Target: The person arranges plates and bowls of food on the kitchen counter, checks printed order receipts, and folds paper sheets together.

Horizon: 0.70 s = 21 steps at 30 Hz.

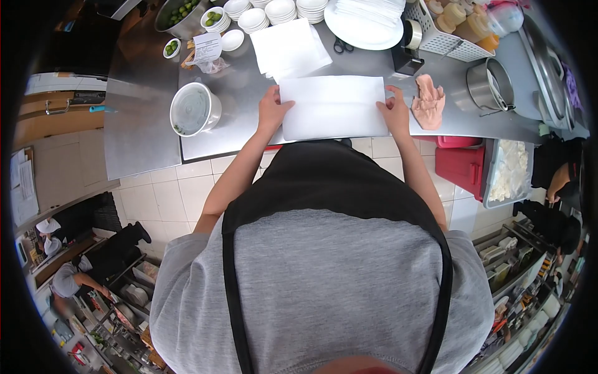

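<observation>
A white sheet of paper (333, 118) lies over the front edge of the steel counter, with a faint crease running across it. At its left edge, my left hand (274, 110) pinches the paper between thumb and fingers. My right hand (395, 111) grips the opposite edge in the same way. Behind the sheet rests a loose stack of white papers (289, 48). Just right of my right hand lies a crumpled pinkish glove (428, 103). Left of my left hand stands a round white tub (213, 111) with a translucent cover.
Small white bowls (252, 20), scissors (341, 46), a tape dispenser (408, 61) and a basket of sauce bottles (451, 42) line the back. A metal pot (489, 87) stands right. Below are a red bin (458, 165) and a tray (492, 198). Other people work behind.
</observation>
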Each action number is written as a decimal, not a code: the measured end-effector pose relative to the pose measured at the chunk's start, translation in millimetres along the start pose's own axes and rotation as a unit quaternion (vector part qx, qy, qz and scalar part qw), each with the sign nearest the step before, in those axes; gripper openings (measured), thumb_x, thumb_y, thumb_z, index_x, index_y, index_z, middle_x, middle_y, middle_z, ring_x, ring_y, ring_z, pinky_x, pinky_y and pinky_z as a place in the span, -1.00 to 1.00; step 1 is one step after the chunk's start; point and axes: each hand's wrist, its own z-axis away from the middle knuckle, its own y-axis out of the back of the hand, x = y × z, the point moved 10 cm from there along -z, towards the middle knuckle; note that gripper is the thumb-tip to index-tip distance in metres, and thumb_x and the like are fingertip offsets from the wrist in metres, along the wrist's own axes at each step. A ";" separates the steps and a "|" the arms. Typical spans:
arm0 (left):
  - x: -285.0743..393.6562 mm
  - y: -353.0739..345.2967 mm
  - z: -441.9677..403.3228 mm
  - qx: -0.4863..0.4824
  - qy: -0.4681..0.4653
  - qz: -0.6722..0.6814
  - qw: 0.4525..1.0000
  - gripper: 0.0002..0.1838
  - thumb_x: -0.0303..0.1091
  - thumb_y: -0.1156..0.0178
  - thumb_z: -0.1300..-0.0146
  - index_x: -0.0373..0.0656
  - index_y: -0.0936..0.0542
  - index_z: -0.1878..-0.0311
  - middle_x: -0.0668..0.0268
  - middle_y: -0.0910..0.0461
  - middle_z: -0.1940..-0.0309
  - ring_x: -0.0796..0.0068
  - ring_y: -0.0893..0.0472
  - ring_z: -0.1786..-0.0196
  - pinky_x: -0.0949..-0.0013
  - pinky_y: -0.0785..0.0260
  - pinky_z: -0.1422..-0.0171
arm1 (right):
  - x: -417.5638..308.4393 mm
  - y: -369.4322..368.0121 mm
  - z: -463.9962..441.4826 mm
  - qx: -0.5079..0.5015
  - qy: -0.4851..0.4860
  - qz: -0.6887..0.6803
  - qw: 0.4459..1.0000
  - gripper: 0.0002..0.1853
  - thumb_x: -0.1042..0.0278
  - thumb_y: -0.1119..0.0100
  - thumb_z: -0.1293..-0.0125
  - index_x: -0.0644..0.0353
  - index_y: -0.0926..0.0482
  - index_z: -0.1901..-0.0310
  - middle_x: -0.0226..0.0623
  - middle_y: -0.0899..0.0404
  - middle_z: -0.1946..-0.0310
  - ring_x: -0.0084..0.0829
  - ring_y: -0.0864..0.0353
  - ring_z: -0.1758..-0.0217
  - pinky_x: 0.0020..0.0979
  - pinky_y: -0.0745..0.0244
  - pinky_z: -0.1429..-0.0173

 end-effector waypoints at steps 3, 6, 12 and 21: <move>2.6 1.2 -0.5 -0.011 0.000 -0.065 0.998 -0.48 -0.45 -0.32 0.09 -0.30 -0.38 0.01 0.22 -0.59 0.46 0.49 -0.55 0.41 0.46 -0.39 0.30 | -5.6 1.6 -0.2 0.008 0.008 0.010 1.000 -0.50 0.45 -0.25 0.03 0.10 -0.33 -0.01 -0.32 -0.45 0.63 -0.34 -0.48 0.55 -0.35 -0.38 0.39; 8.3 6.2 0.7 0.031 -0.038 -0.067 0.997 -0.47 -0.48 -0.33 0.14 -0.26 -0.40 0.02 0.30 -0.45 0.60 0.44 -0.46 0.52 0.39 -0.35 0.37 | -5.6 -1.7 -1.5 -0.006 -0.007 0.040 0.999 -0.49 0.46 -0.25 0.04 0.12 -0.33 0.00 -0.27 -0.48 0.53 -0.28 -0.51 0.46 -0.31 -0.39 0.35; -1.4 27.7 5.7 0.059 -0.002 -0.065 0.996 -0.44 -0.51 -0.32 0.13 -0.18 -0.38 -0.01 0.28 -0.46 0.48 0.43 -0.46 0.45 0.40 -0.36 0.30 | -77.4 -10.5 -20.7 0.031 0.183 0.184 0.965 -0.60 0.46 -0.23 0.05 0.17 -0.42 0.10 -0.17 -0.48 0.25 -0.17 -0.49 0.15 -0.22 -0.40 0.12; -3.9 53.6 25.1 0.074 0.026 0.015 0.997 -0.48 -0.51 -0.28 0.06 -0.23 -0.40 -0.05 0.29 -0.49 0.43 0.53 -0.49 0.47 0.46 -0.39 0.40 | -218.8 -199.9 -61.1 -0.112 0.383 0.171 0.901 -0.84 0.40 -0.13 -0.01 0.21 -0.50 0.34 -0.22 -0.47 0.32 -0.23 -0.48 0.12 -0.27 -0.46 0.12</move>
